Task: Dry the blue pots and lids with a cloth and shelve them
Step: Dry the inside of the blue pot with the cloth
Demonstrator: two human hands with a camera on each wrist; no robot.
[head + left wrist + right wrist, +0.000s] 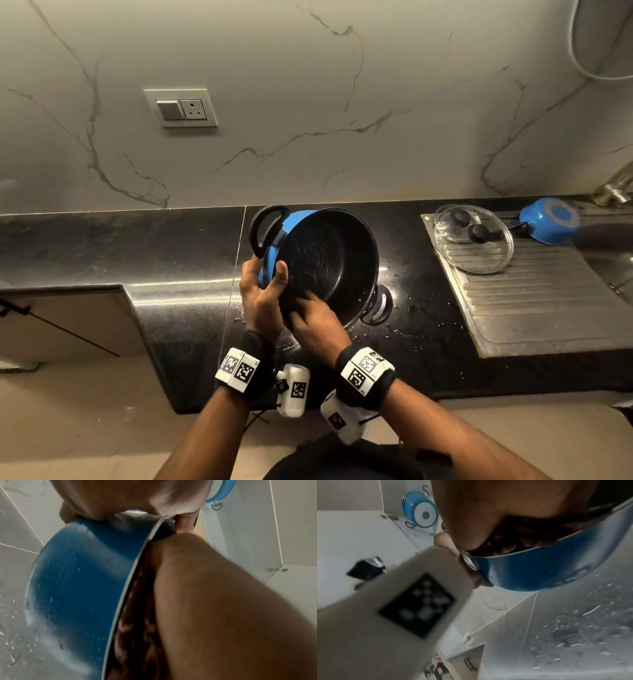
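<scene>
At frame centre, the left hand (262, 294) grips the tilted pot (329, 263) by its rim; the right hand (317, 325) presses what seems a dark cloth (522, 539) inside.

no readable words or numbers anywhere; the wrist bands (364, 373) carry only black-and-white square code markers.

Blue pot (310, 263) gripped in the left hand (262, 291): glossy blue enamel-look outside, wet with droplets, matt black scratched inside, black plastic-looking loop handles. Dark cloth (137, 615) under the right hand (317, 325) looks nubby and soft. Countertop (137, 246) beneath the hands is polished black stone; right of them, a ribbed metal drainboard (548, 301) and clear glass lids (474, 243).
</scene>
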